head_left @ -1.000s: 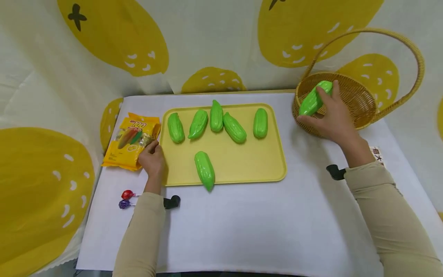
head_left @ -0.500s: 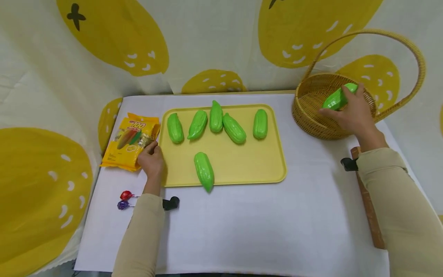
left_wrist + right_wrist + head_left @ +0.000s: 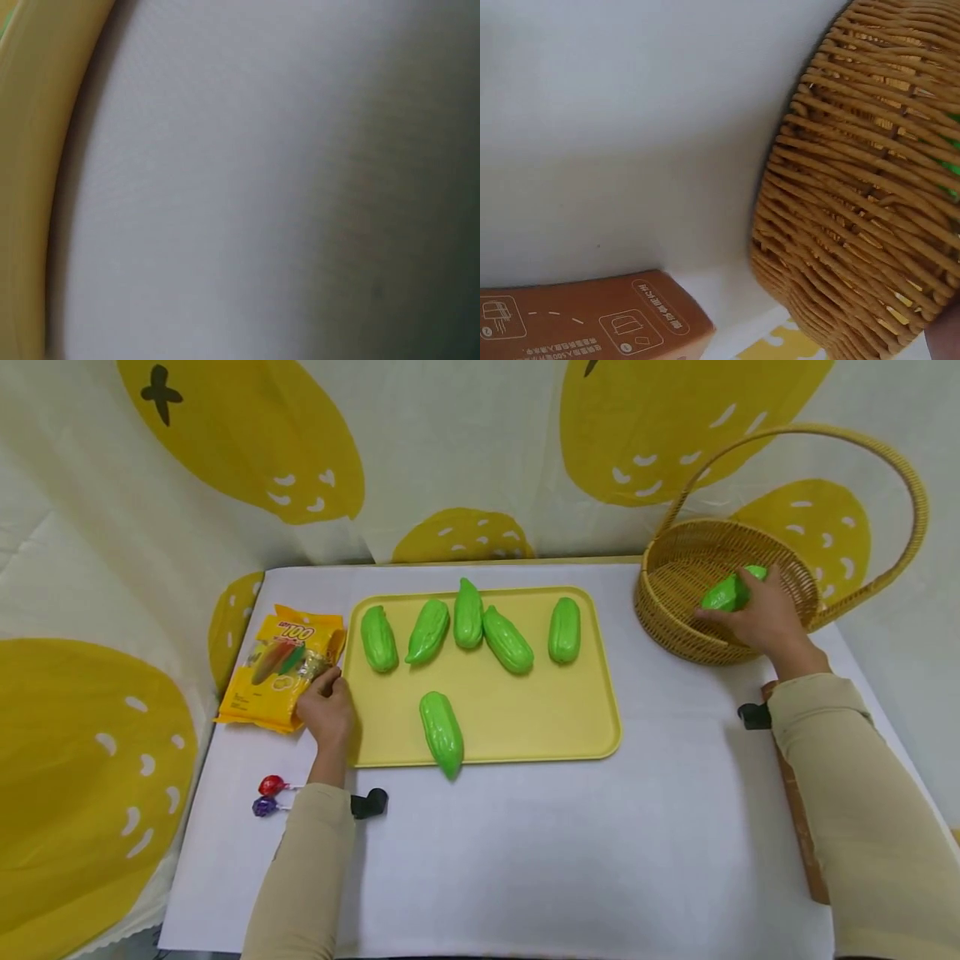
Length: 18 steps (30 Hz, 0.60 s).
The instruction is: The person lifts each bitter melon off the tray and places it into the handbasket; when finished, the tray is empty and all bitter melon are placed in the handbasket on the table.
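Observation:
In the head view my right hand point(image 3: 768, 618) reaches into the wicker basket point(image 3: 678, 631) at the back right. It grips a glossy green gourd-shaped vegetable point(image 3: 729, 594) between thumb and fingers, low inside the basket. My left hand point(image 3: 327, 714) holds the left rim of the yellow tray point(image 3: 525, 714) with curled fingers. Several like green vegetables point(image 3: 508, 639) lie on the tray, most along its back side. One nearer vegetable point(image 3: 442, 733) overhangs the front rim. The left wrist view shows the tray rim point(image 3: 30, 180) but not the hand.
A yellow candy bag point(image 3: 273, 672) lies left of the tray. Red point(image 3: 272, 785) and purple point(image 3: 264, 806) lollipops lie by the left forearm. A brown box point(image 3: 615, 319) stands near the basket, partly under the right sleeve. A tall arched handle point(image 3: 911, 497) rises from the basket.
My right hand has carried the green vegetable rightward across the basket's opening, then lowered it deeper inside. The left hand has stayed at the tray's rim.

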Tool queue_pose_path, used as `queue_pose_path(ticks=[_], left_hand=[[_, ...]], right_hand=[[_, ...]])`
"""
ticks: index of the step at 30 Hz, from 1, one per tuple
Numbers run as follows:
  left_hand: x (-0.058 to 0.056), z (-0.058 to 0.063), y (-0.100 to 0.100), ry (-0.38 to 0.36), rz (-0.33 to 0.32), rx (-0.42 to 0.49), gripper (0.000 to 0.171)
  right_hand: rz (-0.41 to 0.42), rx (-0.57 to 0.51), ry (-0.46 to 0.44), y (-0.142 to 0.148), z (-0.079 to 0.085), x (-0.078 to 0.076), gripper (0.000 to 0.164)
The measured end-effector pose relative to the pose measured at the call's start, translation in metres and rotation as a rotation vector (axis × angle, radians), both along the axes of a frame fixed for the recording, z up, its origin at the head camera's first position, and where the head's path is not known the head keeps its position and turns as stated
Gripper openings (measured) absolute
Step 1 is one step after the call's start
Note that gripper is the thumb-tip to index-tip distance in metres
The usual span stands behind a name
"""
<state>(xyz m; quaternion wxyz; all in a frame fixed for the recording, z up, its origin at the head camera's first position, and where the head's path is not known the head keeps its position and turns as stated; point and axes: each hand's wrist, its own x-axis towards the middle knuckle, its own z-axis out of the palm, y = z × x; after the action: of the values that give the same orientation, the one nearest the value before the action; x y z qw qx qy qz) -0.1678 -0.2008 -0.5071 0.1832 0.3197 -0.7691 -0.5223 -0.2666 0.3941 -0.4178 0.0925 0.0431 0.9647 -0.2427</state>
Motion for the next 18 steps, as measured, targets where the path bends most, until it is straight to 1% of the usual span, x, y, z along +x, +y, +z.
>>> queue_pose_path(ticks=[5,9,13,18], left_hand=[[-0.001,-0.001,0.0,0.012,-0.002,-0.013,0.028],[-0.002,-0.003,-0.001,0.029,0.003,-0.026,0.027],[-0.002,-0.003,-0.001,0.033,0.004,-0.035,0.027],[0.0,-0.001,0.001,0.043,0.004,-0.03,0.027]], right_hand=[[0.025,0.022,-0.05,0.006,-0.004,-0.002,0.11],[0.048,0.048,-0.064,0.012,-0.006,-0.002,0.11],[0.066,0.087,-0.077,0.016,-0.008,-0.001,0.106],[0.071,0.116,-0.125,0.021,-0.007,0.0,0.101]])
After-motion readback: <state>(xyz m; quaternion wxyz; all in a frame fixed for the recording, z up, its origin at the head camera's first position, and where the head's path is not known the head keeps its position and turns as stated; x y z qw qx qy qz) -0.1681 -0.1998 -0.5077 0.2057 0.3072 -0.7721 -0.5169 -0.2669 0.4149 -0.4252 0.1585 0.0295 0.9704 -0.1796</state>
